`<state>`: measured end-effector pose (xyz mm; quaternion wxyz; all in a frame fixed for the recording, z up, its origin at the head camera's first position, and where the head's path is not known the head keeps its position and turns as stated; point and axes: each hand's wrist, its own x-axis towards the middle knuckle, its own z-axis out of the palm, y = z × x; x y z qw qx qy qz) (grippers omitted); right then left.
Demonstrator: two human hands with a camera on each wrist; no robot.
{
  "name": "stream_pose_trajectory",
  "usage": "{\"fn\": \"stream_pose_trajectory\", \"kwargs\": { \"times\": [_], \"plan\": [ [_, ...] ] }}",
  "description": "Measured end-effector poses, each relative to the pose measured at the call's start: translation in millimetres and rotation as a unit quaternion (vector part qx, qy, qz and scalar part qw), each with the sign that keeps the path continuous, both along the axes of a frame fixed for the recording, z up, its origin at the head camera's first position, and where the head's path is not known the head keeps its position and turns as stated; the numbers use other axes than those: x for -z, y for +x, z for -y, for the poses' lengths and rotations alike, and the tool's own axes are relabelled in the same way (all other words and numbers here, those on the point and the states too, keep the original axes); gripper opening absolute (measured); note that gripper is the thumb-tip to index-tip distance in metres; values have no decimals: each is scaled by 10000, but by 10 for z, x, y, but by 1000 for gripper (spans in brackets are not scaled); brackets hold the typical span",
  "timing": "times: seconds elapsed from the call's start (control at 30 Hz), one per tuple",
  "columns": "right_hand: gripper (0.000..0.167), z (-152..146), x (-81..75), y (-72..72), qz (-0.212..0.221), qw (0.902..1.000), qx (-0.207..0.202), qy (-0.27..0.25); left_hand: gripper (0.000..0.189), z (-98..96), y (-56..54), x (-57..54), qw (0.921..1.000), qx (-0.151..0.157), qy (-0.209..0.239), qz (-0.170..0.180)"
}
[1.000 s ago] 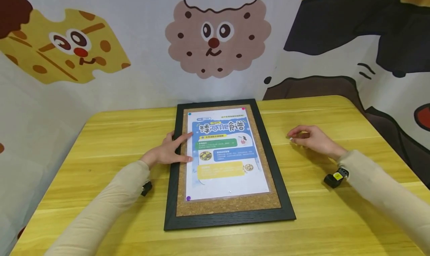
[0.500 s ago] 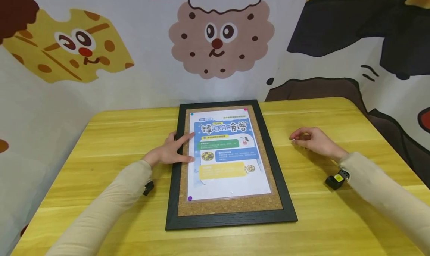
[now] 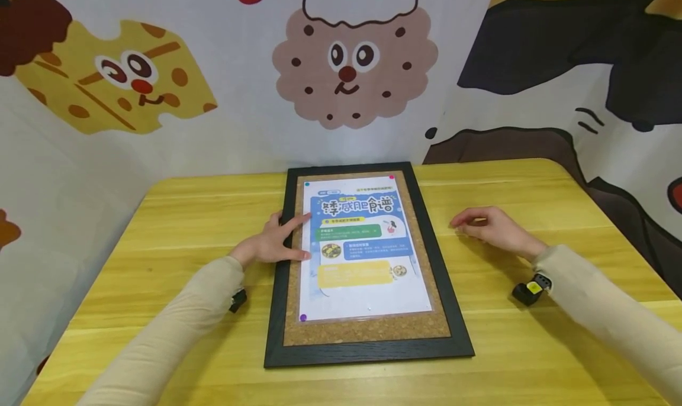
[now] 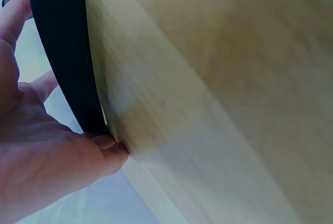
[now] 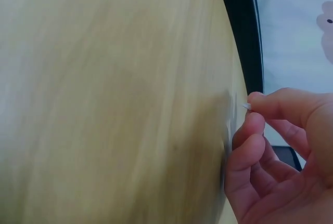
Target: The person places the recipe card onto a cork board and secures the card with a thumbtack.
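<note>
A cork board (image 3: 367, 335) in a black wooden frame (image 3: 367, 353) lies on the table. A printed poster (image 3: 341, 302) with blue, green and yellow panels is on the cork. My left hand (image 3: 274, 242) rests over the frame's left side, index finger and thumb spread straight onto the poster's edge. In the left wrist view its other fingers (image 4: 106, 148) touch the frame's outer side. To the right of the board, my right hand (image 3: 492, 229) is close above the table. Its thumb and index finger pinch a small white pin-like piece (image 5: 246, 106), mostly hidden by the fingertips.
Round tacks mark three poster corners: a blue tack (image 3: 306, 184), a pink tack (image 3: 391, 177) and a purple tack (image 3: 303, 318). The yellow wood-grain table (image 3: 176, 240) meets a cartoon-printed cloth (image 3: 234, 139) at the back. Both wrists carry small black devices.
My right hand has shifted slightly left, closer to the board, with the small white pin-like piece in its fingers. The left hand stays on the frame. The head view has tilted a little.
</note>
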<state>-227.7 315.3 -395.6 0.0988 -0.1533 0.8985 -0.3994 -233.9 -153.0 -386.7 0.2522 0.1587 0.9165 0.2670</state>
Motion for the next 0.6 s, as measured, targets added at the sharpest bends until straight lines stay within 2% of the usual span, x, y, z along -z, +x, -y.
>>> {"fn": "stream_pose_trajectory", "kwargs": {
  "times": [0.6],
  "plan": [
    [15,203,-10,109,249,9964,-376,-721,93,1,1,18,10000,23,18,-43]
  ]
}}
